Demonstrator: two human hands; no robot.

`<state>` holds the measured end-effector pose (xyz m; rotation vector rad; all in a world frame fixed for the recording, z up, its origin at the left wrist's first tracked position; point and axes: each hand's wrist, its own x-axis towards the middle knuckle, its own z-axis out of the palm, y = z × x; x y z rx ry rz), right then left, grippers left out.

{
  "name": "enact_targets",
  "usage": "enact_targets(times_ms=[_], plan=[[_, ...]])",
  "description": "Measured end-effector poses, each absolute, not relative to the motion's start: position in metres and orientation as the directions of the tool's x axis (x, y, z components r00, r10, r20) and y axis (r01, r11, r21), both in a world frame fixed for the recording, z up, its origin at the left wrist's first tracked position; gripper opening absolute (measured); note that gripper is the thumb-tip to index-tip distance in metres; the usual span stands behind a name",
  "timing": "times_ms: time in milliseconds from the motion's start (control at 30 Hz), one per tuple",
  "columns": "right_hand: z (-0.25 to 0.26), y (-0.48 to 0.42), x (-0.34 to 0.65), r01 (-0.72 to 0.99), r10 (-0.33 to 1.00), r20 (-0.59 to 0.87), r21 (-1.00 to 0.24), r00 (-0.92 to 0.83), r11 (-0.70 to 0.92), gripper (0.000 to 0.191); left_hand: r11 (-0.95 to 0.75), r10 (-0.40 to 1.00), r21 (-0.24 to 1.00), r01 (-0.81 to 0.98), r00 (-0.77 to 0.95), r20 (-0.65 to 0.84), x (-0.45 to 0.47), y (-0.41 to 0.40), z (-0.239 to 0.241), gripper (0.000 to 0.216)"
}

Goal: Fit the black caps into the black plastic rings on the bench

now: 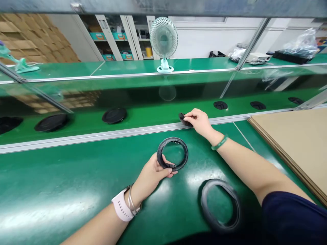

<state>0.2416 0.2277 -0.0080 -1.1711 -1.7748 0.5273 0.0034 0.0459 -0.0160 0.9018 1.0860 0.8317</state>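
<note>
My left hand [153, 173] is closed on the near edge of a black plastic ring [172, 153], holding it just above the green bench top [63, 190]. My right hand [199, 121] reaches forward to the metal rail [102, 136] at the conveyor's edge, its fingers pinched on a small black part [183, 119]. A larger black ring [220, 205] lies flat on the bench nearer to me, under my right forearm.
Several black round discs [114, 115] ride on the green conveyor belt [153, 114] behind the rail. A stack of brown cardboard sheets [296, 143] lies at the right. A small desk fan [164, 42] stands on the far shelf.
</note>
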Motion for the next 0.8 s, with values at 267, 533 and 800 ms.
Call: enact_targets(times_ms=[267, 533, 800], plan=[[0.020, 0.120, 0.192, 0.293, 0.608, 0.637, -0.537, -0.474, 0.791, 0.013, 0.329, 0.925, 0.944, 0.020, 0.193, -0.327, -0.001, 0.042, -0.016, 0.032], [-0.011, 0.113, 0.186, 0.297, 0.477, 0.650, -0.374, -0.592, 0.879, 0.015, 0.287, 0.957, 0.958, 0.000, 0.036, -0.287, -0.003, 0.043, -0.017, 0.068], [-0.011, 0.115, 0.188, 0.248, 0.313, 0.764, -0.206, -0.564, 0.947, 0.012, 0.209, 0.977, 0.968, 0.136, 0.010, -0.212, -0.006, 0.043, -0.024, 0.064]])
